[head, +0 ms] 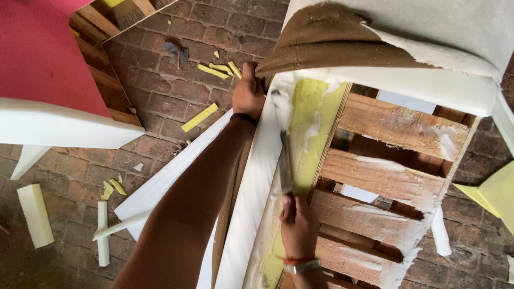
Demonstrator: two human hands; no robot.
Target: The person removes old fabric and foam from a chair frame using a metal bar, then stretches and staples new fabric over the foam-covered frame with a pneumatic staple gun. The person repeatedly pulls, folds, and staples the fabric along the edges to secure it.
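Peeling brown backing (321, 40) bares glue-smeared white foam (251, 198) beside left hand (249, 93).

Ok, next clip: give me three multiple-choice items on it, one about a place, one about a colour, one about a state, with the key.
1. Where does the left hand grip?
A. the brown fabric's edge
B. a red cushion
C. a floor brick

2. What colour are the foam scraps strewn on the brick floor?
A. blue
B. yellow
C. black

3. In what state is the right hand?
A. open and empty
B. flat on the floor
C. closed on a long blade

Key: 1 A, its fingers pinch the brown fabric at the top of the wooden frame. 2 B, the strips are plainly yellow. 3 C, it grips the blade lying along the white foam.
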